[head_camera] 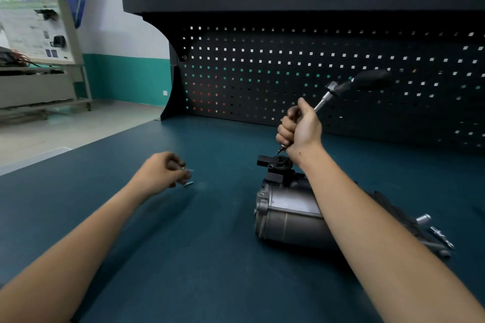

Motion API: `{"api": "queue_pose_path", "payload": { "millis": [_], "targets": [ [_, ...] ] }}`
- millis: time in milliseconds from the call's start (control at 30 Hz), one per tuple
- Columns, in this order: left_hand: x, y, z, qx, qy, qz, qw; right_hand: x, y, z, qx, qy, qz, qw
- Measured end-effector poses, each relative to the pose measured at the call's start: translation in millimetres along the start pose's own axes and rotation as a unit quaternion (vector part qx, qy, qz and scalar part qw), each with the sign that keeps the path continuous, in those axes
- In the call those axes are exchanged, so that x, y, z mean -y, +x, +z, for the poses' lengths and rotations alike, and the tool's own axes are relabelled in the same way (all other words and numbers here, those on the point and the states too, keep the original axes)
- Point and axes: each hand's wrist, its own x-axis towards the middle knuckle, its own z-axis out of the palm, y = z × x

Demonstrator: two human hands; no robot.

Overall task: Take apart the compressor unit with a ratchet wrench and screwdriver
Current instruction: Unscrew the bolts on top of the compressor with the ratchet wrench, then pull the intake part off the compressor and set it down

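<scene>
Compressor (286, 207) lies on its side on the blue worktop (210, 257), right of centre, black fitting (275, 165) on top at its far end. The right hand (299, 128) is raised above that fitting, its fingers wrapped tight round the shaft of the ratchet wrench (341, 89), black grip up and to the right, tip pointing down. The left hand (162, 170) is low over the worktop, well left of the compressor, fingers curled, pinching a screw (187, 170). A second screw (188, 183) sits just below; held or lying, cannot tell. Loose sockets (441, 233) lie to the right. Pegboard (262, 73) stands behind.
</scene>
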Motion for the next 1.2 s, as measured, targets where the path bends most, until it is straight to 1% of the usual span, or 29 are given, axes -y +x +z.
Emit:
{"api": "queue_pose_path", "payload": {
  "millis": [67,133,267,500,600,633,667,700,733,767,800,833,867,933,967,1000,1033,1100,1133,1167,1200],
  "targets": [
    [20,5,-6,-0.010,0.065,-0.013,0.998,-1,-1,0,-0.003,-0.020,-0.002,1.000],
    [28,9,-9,-0.015,0.104,-0.007,0.994,-2,-1,0,-0.001,-0.036,0.001,0.999],
    [36,12,-3,0.027,0.170,0.023,0.985,-4,-2,-2,0.008,-0.061,0.005,0.998],
    [43,15,1,0.008,0.179,0.036,0.983,-5,-2,-4,0.014,-0.075,-0.005,0.997],
    [44,14,1,0.015,0.182,0.036,0.983,-5,-3,-4,0.010,-0.079,-0.007,0.997],
    [41,14,0,0.004,0.183,0.042,0.982,-6,-3,-4,0.008,-0.081,-0.010,0.997],
    [36,12,-1,-0.024,0.168,0.050,0.984,-6,-2,-3,0.006,-0.085,-0.015,0.996],
    [28,10,-2,-0.063,0.116,0.052,0.990,-6,-2,-3,0.002,-0.092,-0.023,0.995],
    [15,4,-4,-0.093,0.021,0.041,0.995,-5,-3,-3,0.000,-0.102,-0.032,0.994],
    [-2,-4,-5,-0.097,-0.100,0.022,0.990,-6,-2,-2,-0.002,-0.114,-0.044,0.993],
    [-22,-15,-7,-0.067,-0.214,0.006,0.975,-6,-3,0,-0.003,-0.127,-0.058,0.990],
    [-44,-27,-8,-0.009,-0.295,0.002,0.956,-7,-4,3,-0.005,-0.144,-0.073,0.987],
    [-64,-39,-9,0.061,-0.333,0.004,0.941,-8,-6,7,-0.008,-0.161,-0.090,0.983],
    [-100,-64,-9,0.214,-0.326,0.025,0.921,-9,-12,17,-0.017,-0.210,-0.147,0.967],
    [-114,-75,-9,0.281,-0.307,0.038,0.909,-10,-16,22,-0.022,-0.246,-0.190,0.950],
    [-126,-84,-8,0.332,-0.287,0.050,0.897,-11,-21,28,-0.020,-0.281,-0.230,0.931],
    [-134,-93,-8,0.366,-0.273,0.061,0.888,-12,-25,34,-0.012,-0.311,-0.260,0.914],
    [-144,-111,-9,0.392,-0.297,0.062,0.868,-12,-32,45,0.005,-0.351,-0.280,0.893],
    [-145,-117,-11,0.383,-0.333,0.051,0.860,-10,-35,50,0.011,-0.364,-0.285,0.887],
    [-144,-119,-14,0.356,-0.368,0.040,0.858,-9,-37,54,0.021,-0.379,-0.289,0.879],
    [-141,-119,-18,0.315,-0.390,0.039,0.864,-6,-41,58,0.039,-0.407,-0.288,0.866]
  ]
}}
